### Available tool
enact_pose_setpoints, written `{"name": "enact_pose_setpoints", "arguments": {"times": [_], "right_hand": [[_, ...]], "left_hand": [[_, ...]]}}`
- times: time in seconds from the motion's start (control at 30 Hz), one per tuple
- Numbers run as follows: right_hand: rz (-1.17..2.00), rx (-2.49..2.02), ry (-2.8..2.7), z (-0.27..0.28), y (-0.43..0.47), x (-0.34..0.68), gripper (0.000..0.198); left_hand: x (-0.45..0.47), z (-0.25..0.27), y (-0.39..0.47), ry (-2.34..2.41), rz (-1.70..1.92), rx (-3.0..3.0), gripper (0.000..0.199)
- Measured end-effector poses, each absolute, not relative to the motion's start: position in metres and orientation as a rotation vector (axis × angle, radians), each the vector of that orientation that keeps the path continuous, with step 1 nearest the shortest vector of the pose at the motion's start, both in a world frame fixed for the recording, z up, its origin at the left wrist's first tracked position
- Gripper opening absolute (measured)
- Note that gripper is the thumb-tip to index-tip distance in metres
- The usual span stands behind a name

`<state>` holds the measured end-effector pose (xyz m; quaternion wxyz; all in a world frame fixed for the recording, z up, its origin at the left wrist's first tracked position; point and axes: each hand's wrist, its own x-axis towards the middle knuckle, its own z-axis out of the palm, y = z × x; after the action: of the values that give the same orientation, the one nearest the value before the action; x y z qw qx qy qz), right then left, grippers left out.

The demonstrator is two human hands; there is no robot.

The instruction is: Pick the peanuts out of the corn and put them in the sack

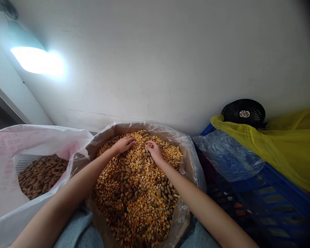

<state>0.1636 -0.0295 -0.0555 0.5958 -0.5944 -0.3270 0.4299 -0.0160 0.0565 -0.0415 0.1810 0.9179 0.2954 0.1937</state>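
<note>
While a bright lamp (pixel 31 59) glowed at far left, a person's two bare hands reached into a plastic-lined container (pixel 188 160), which held yellow corn kernels (pixel 144 210) mixed with unshelled peanuts (pixel 127 187). The left hand (pixel 124 144) curled over the far part of the mix; the right hand (pixel 155 152), near it but apart, bent its fingers among the peanuts (whether either gripped anything, I could not tell). A white sack (pixel 2 155) stood at left, a blue crate (pixel 279 191) at right.
</note>
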Motion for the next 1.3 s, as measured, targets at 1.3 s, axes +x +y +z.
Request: {"name": "enact_pose_setpoints", "arguments": {"times": [1.3], "right_hand": [[0.447, -1.993, -1.717, -0.043, -0.04, 0.182, 0.02]], "left_hand": [[-0.014, -0.021, 0.058, 0.639, 0.983, 0.558, 0.017]]}}
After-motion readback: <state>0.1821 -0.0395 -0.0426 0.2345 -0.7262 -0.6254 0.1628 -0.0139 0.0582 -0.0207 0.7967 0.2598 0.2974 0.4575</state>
